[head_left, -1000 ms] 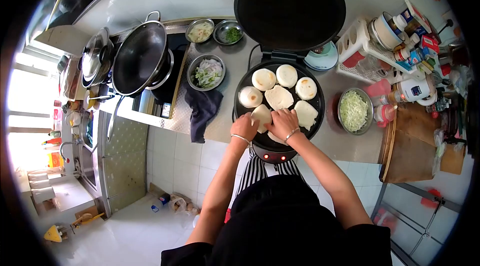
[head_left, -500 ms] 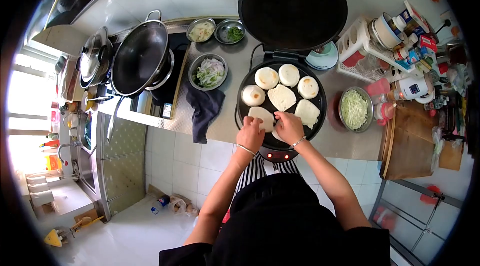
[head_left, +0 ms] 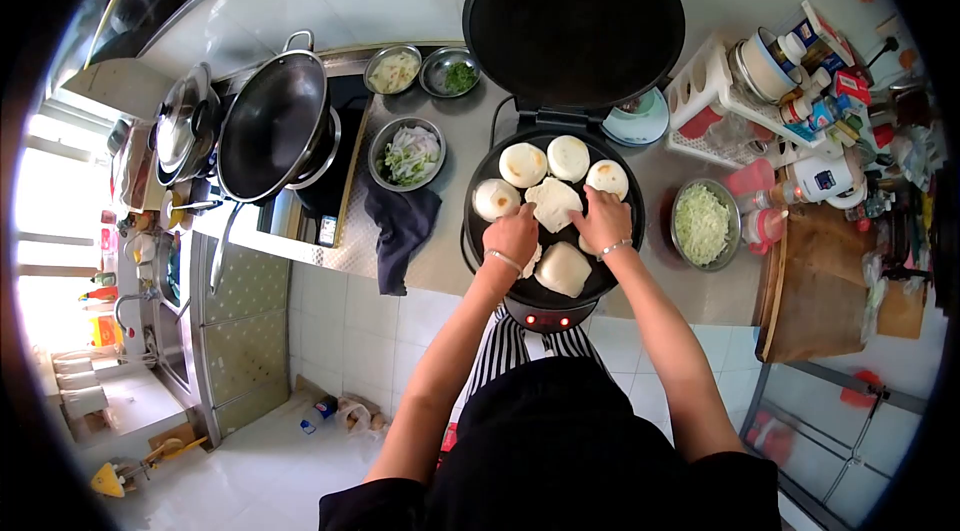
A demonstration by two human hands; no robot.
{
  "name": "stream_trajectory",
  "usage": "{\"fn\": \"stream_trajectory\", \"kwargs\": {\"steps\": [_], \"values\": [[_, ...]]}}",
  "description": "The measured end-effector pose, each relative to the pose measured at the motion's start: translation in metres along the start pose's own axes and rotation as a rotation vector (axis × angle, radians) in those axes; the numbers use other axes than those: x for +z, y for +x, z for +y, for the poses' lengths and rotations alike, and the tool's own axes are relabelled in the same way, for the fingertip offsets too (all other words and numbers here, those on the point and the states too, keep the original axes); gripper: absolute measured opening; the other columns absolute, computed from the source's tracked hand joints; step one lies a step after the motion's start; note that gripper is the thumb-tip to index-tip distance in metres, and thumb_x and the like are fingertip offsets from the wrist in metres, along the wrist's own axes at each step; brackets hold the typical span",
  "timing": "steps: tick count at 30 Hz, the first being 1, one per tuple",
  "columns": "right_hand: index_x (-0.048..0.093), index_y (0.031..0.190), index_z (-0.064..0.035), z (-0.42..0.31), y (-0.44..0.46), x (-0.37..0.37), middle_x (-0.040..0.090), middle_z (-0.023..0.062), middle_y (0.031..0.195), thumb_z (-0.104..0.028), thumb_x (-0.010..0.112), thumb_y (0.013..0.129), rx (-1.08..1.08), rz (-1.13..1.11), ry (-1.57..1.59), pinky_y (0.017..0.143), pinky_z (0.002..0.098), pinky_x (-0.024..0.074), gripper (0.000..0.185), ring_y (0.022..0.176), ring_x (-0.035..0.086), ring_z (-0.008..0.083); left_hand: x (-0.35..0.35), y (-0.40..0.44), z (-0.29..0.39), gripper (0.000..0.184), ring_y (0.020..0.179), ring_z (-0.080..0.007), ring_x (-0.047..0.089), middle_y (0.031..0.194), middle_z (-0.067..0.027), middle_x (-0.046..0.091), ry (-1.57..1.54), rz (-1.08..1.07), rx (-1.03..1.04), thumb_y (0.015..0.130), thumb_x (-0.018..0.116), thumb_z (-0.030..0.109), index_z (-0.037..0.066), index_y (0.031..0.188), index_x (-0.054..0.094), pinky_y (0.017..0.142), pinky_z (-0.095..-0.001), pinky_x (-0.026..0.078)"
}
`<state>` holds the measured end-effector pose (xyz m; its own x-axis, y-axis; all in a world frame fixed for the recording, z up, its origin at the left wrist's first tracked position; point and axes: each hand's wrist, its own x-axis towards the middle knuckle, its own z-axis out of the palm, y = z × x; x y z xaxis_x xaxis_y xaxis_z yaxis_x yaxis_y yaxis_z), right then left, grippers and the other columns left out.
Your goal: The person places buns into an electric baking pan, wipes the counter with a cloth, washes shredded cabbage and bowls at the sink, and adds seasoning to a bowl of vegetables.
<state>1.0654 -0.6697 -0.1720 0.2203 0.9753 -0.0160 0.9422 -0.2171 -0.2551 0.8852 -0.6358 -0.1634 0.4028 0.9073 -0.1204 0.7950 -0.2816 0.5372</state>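
Note:
Round and squarish pale dough cakes lie on the black electric griddle point(head_left: 476, 249). One flat, ragged cake point(head_left: 553, 203) is in the middle, and a smooth, thick cake point(head_left: 563, 269) sits near the front edge. My left hand point(head_left: 511, 237), fingers curled together, is at the lower-left edge of the middle cake and covers most of another cake. What its fingertips grip is hidden. On the other side my right hand point(head_left: 605, 223) reaches over the griddle, thumb and fingers apart. Its thumb is by the middle cake, its fingers near a browned round cake point(head_left: 608, 177).
The griddle's raised lid point(head_left: 574, 16) stands behind. A bowl of shredded pale-green vegetable point(head_left: 705, 224) is at the right, and a bowl of sliced onion point(head_left: 408, 155) at the left. A dark cloth point(head_left: 402, 231) hangs over the counter edge. A wok point(head_left: 272, 126) rests on the stove.
Both hands have left the front-left cake; my right hand has moved up and right and its fingers have spread. The front cake now shows, smooth and thick. The view has shifted slightly.

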Motion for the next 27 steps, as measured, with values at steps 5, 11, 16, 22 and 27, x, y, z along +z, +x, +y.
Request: {"fn": "stream_trajectory", "kwargs": {"steps": [5,11,16,22,27], "values": [[0.057,0.101,-0.0062,-0.008,0.027,-0.004,0.063,0.0090,0.097,-0.040,0.069,0.073,0.036,-0.279,-0.060,0.080,0.0416,0.0438,0.046,0.097,0.058,0.0261,0.019,0.036,0.004,0.033,0.081,-0.0326,0.064,0.090,-0.0170,0.065,0.080,-0.143,-0.096,0.083,0.053,0.024,0.009,0.112,0.055,0.070,-0.0440,0.051],[0.054,0.097,-0.0105,-0.018,0.012,-0.010,0.060,0.0057,0.092,-0.023,0.075,0.066,-0.148,0.010,0.074,0.081,0.0406,0.0386,0.040,0.094,0.057,0.0234,0.031,0.029,-0.010,0.033,0.080,-0.0349,0.063,0.083,-0.0183,0.065,-0.198,-0.028,-0.010,0.082,0.055,0.021,0.007,0.111,0.056,0.071,-0.0433,0.050],[0.055,0.101,-0.0126,-0.018,-0.030,-0.010,0.053,0.0013,0.105,-0.020,0.073,0.066,-0.444,0.142,0.165,0.083,0.0388,0.0348,0.040,0.101,0.050,0.0198,0.012,0.013,-0.007,0.026,0.081,-0.0325,0.064,0.086,-0.0140,0.066,-0.165,0.045,-0.113,0.081,0.058,0.020,0.008,0.103,0.062,0.072,-0.0405,0.050],[0.057,0.096,-0.0126,0.003,-0.038,0.020,0.054,0.0013,0.099,-0.012,0.068,0.068,-0.278,0.153,0.112,0.082,0.0383,0.0345,0.030,0.096,0.053,0.0200,0.012,0.001,0.002,0.028,0.081,-0.0320,0.064,0.086,-0.0133,0.067,-0.124,-0.038,0.001,0.082,0.056,0.024,0.009,0.106,0.060,0.070,-0.0408,0.051],[0.058,0.095,-0.0133,0.006,-0.022,0.023,0.056,0.0013,0.100,-0.010,0.066,0.070,-0.322,0.228,0.134,0.081,0.0384,0.0356,0.026,0.097,0.054,0.0189,0.009,0.007,0.014,0.029,0.080,-0.0327,0.063,0.088,-0.0141,0.066,-0.004,-0.007,-0.085,0.082,0.057,0.024,0.008,0.105,0.060,0.070,-0.0413,0.050]]}}
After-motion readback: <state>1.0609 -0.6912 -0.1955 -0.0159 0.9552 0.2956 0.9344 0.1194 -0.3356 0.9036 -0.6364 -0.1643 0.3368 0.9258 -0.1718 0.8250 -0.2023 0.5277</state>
